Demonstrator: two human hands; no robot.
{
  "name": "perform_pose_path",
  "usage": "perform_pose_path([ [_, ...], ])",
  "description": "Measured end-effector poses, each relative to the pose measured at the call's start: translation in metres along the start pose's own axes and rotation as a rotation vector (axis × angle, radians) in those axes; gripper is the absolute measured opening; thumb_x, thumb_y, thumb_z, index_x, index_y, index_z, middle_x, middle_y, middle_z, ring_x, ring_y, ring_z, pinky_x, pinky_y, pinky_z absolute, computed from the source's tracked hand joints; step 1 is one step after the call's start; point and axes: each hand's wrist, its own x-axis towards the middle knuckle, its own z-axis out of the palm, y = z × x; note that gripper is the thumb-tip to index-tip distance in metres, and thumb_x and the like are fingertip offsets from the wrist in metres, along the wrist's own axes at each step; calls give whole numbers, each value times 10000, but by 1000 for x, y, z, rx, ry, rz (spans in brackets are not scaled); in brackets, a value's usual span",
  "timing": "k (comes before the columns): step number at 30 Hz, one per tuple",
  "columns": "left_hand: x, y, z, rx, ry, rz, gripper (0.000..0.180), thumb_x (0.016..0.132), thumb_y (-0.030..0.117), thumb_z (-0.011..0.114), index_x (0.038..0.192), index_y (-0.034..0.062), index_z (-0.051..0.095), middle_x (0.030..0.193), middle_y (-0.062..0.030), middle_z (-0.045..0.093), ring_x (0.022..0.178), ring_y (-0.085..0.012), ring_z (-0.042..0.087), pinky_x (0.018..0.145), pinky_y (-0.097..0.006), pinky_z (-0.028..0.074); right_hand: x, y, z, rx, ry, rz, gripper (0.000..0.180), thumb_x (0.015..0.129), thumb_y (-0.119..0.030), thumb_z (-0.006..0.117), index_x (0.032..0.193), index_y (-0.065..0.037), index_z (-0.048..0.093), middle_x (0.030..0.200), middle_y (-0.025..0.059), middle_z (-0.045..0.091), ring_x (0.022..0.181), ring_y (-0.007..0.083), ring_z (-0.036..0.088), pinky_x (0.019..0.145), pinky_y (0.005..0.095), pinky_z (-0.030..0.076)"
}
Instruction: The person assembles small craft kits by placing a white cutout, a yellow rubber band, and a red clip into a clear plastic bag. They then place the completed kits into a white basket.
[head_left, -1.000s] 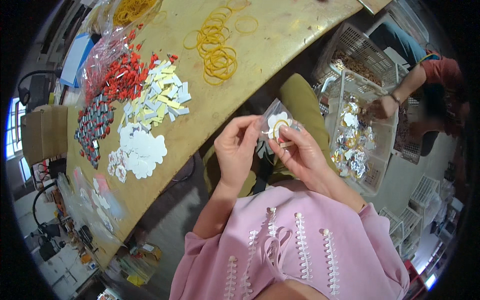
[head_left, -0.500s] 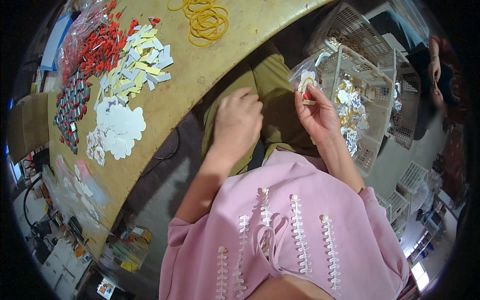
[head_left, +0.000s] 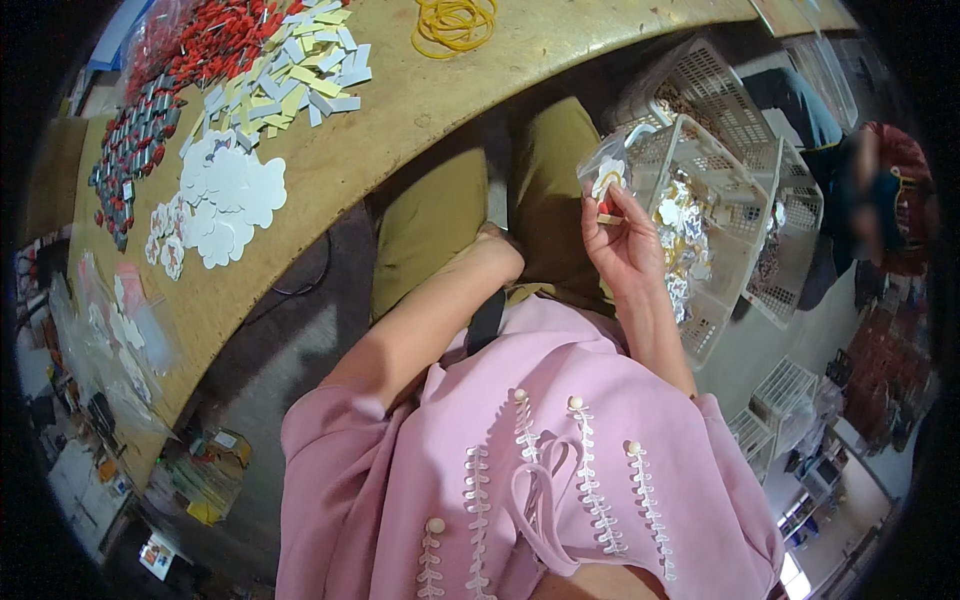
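Note:
My right hand [head_left: 628, 245] is raised over my right thigh. Thumb and fingers pinch a small clear plastic bag [head_left: 606, 168] with a white, flower-shaped card in it, and something red shows beside the fingertips. My left hand [head_left: 500, 255] has dropped between my knees, wrist bent; its fingers are hidden, so what they do or hold does not show. On the table to the left lie white cloud-shaped cards [head_left: 225, 195], small white and yellow strips [head_left: 290, 85], red pieces [head_left: 225, 45] and grey-and-red cylindrical pieces [head_left: 135, 150].
Yellow rubber bands [head_left: 452, 28] lie on the curved wooden table [head_left: 400, 110]. Beside my right hand stands a plastic basket [head_left: 720, 215] holding shiny wrapped packets [head_left: 683, 240]; more baskets sit behind it. Another person [head_left: 885, 200] is at the far right. Plastic bags [head_left: 110, 320] cover the table's near left.
My left hand has moved down between my knees, its fingers going out of sight. My right hand still holds the bag. The view has shifted somewhat.

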Motion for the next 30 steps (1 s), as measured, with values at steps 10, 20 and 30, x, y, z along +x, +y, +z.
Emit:
perform_pose_path([
  [10,40,-14,84,-251,-84,-9,258,738,126,672,982,82,742,1055,-134,700,1008,-300,661,816,-410,515,5,4,-1,-22,29,22,97,891,-7,621,980,30,622,983,145,672,984,296,664,815,354,608],
  [20,31,-46,108,-1090,625,-124,237,842,128,642,1046,9,654,971,-116,678,868,-214,659,767,-330,518,6,6,11,-119,50,16,153,888,-26,639,1035,-1,607,1004,108,667,979,248,667,805,348,603],
  [30,-82,-35,32,-535,1224,-50,482,738,222,776,1162,63,611,1206,-125,573,1143,-338,514,967,-423,419,1,-2,24,-148,15,-3,163,884,-66,655,1037,-47,603,999,83,664,946,226,668,798,356,600],
])
